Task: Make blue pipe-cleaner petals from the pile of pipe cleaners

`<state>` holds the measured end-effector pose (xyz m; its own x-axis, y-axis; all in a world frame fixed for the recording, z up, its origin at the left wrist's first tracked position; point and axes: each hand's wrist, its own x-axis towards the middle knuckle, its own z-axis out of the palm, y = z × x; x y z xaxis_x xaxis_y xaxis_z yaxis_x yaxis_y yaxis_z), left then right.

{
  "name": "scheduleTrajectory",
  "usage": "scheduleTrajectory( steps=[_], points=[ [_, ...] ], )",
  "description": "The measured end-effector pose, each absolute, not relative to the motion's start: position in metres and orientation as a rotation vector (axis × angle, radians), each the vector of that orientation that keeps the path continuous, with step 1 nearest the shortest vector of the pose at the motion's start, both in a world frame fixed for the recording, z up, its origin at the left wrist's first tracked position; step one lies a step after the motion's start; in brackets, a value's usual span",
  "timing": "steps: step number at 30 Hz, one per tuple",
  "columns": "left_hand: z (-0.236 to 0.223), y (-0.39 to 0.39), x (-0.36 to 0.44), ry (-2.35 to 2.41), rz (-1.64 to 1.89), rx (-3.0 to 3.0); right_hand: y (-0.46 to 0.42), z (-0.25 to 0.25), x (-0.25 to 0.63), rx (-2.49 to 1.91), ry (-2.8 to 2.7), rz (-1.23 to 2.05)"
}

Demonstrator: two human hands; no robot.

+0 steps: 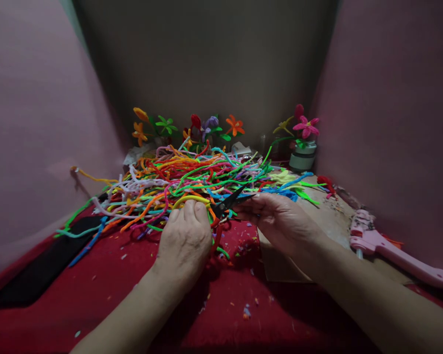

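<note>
My left hand is closed round the yellow handles of a pair of scissors. Their dark blades are apart and point right, toward my right hand. The fingers of that hand are pressed together at the blade tips; what they pinch, if anything, is too dark to make out. Just behind both hands lies a big tangled heap of fuzzy pipe cleaners in many colours. A short red pipe cleaner shows below the scissors, beside my left hand.
A pink glue gun lies at the right, by a cardboard sheet. Pipe-cleaner flowers stand behind the heap, and a jar holds a pink one. A black strip lies left on the red cloth, among scattered fluff.
</note>
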<state>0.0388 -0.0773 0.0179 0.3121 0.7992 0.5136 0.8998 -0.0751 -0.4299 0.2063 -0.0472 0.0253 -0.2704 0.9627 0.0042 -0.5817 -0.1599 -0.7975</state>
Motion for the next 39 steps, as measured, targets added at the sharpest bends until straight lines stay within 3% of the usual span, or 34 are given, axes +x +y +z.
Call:
scheduleTrajectory(
  steps=[14,25,39],
  points=[
    [0.014,-0.079,0.04,-1.536,-0.138,-1.927,-0.046,0.021,0.205,-0.678,-0.895,1.556],
    [0.012,-0.081,0.044,-1.676,-0.065,-2.02,-0.047,0.027,0.209,-0.764,-0.974,1.216],
    [0.004,-0.077,0.035,-1.54,-0.268,-2.107,-0.05,0.031,0.208,-0.65,-0.927,1.289]
  ],
)
